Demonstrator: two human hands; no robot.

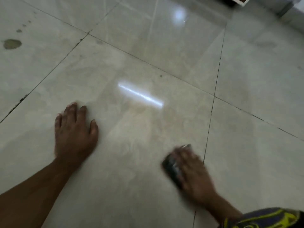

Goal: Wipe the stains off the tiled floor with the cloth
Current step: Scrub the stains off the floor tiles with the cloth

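**Two Hands on the Floor, Stains Outstanding at Ten O'Clock**

One large surface fills the head view: a glossy pale beige tiled floor (164, 46) with dark grout lines crossing on the diagonal and a bright streak of reflected light near centre. The central tile looks smeared and faintly streaked, which suggests wiping is in progress on it; this is a judgement.

Stains: a dark olive roundish blotch (12, 44) lies at about ten o'clock, near the left edge, with a trail of small dark spots (19, 30) just above it. Both sit on the neighbouring tile, well apart from either hand, and appear untouched.

Left hand (74, 132): at about eight o'clock, flat on the floor, fingers straight and spread, holding nothing. It appears to serve as a brace.

Right hand (190, 168): at about five o'clock, heavily blurred. It rests on a dark crumpled cloth (171, 167), which shows at the hand's left side and lies against the tile beside a grout line. Whether the fingers curl round the cloth or merely press it flat cannot be told.

A dark sleeve with yellow pattern (263, 218) shows at the lower right corner.

Step in hand: scrubbing the central tile. The next move, as judged, calls for carrying the cloth across toward ten o'clock, shifting the bracing hand clear, and bearing down on the blotch.
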